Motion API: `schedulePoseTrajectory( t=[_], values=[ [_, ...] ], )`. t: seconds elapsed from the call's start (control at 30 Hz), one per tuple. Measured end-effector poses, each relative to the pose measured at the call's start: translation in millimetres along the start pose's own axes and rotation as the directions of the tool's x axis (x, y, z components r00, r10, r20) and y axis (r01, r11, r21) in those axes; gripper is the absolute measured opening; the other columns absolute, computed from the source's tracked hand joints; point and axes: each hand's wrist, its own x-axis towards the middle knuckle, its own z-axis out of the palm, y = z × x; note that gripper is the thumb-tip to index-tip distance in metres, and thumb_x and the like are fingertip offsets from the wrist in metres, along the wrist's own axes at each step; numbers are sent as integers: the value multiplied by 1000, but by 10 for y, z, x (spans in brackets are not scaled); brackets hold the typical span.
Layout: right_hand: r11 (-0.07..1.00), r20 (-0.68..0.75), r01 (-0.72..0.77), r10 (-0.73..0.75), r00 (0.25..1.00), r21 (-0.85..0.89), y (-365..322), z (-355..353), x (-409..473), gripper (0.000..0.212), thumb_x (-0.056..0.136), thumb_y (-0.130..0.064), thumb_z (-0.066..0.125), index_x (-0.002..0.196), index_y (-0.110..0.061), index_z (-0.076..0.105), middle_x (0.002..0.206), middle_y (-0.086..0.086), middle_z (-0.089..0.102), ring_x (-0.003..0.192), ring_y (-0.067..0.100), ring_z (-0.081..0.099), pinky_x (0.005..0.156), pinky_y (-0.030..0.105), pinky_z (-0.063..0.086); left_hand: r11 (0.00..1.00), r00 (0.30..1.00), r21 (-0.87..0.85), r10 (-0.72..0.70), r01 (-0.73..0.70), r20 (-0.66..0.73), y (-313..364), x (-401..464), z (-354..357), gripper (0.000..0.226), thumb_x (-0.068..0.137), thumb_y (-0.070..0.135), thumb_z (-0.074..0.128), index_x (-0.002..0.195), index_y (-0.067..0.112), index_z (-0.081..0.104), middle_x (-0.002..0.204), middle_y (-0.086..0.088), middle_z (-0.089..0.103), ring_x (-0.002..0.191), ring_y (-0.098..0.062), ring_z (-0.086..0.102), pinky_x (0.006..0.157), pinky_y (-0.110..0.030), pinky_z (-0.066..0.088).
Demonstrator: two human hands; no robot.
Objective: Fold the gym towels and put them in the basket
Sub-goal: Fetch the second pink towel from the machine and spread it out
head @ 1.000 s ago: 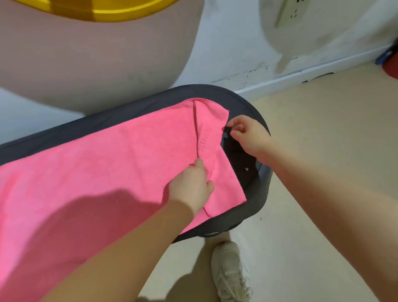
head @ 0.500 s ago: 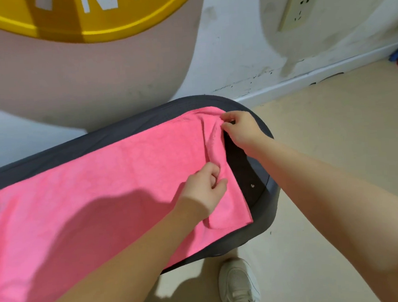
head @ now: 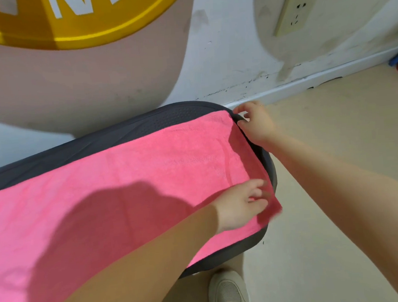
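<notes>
Since half a second ago the raised fold near the right end of the pink towel point(head: 115, 195) has been pulled flat, and both hands have moved out to that end; the towel lies spread on the dark grey bench point(head: 143, 126), its long axis running along the bench from lower left to upper right, the short end edge at the bench's rounded right end; the right hand point(head: 256, 122) pinches the far corner with curled fingers; the left hand point(head: 239, 207) rests on the near corner, its fingers point(head: 255, 189) stretched and slightly spread, and whether they grip the cloth I cannot tell; a pale shoe point(head: 228, 294) stands on the beige floor point(head: 337, 163) below the bench.
</notes>
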Motion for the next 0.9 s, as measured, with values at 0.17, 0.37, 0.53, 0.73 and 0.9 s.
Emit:
schedulePoseTrajectory(
  t=[0.17, 0.37, 0.53, 0.73, 0.9],
  values=[
    [976, 45, 87, -79, 996, -200, -11, 108, 22, 33, 92, -5, 42, 120, -8, 58, 122, 19, 57, 115, 32, 50, 90, 30, 36, 984, 961, 152, 130, -95, -244, -128, 0, -328, 39, 97, 10, 36, 134, 22, 44, 123, 7, 56, 111, -16, 57, 100, -39, 45],
    [984, -45, -121, 116, 992, -133, -142, 227, 228, 38, 92, -17, 48, 129, -6, 44, 122, 18, 58, 115, 34, 51, 88, 35, 40, 701, 812, 677, 251, 223, -527, -443, 210, -1035, 56, 98, 31, 34, 147, 12, 17, 157, -5, 11, 145, -20, 9, 119, -32, 7],
    [995, -64, -70, 74, 995, 67, -183, 306, 333, 35, 85, -6, 50, 120, -8, 49, 94, 8, 59, 102, 29, 56, 75, 29, 38, 564, 780, 777, 340, 279, -526, -763, 221, -1120, 81, 79, 61, 11, 147, 17, 17, 157, -3, 10, 145, -21, 9, 113, -33, -3],
    [965, -136, 77, -114, 984, -250, -139, 380, 405, 21, 82, 4, 41, 97, -1, 55, 109, 19, 54, 100, 33, 50, 75, 34, 35, 530, 802, 786, 291, 318, -521, -740, 243, -1149, 101, 64, 74, 4, 148, 20, 0, 157, 2, -7, 145, -14, -8, 111, -32, -14],
    [786, -30, 403, -471, 882, -468, -277, 684, -23, 45, 90, -22, 36, 130, -7, 51, 145, 13, 42, 136, 31, 37, 112, 44, 27, 542, 805, 778, 279, 319, -524, -724, 231, -1149, 120, 54, 82, 11, 148, 7, 0, 157, -8, -10, 145, -18, -9, 115, -35, -10]
  ],
)
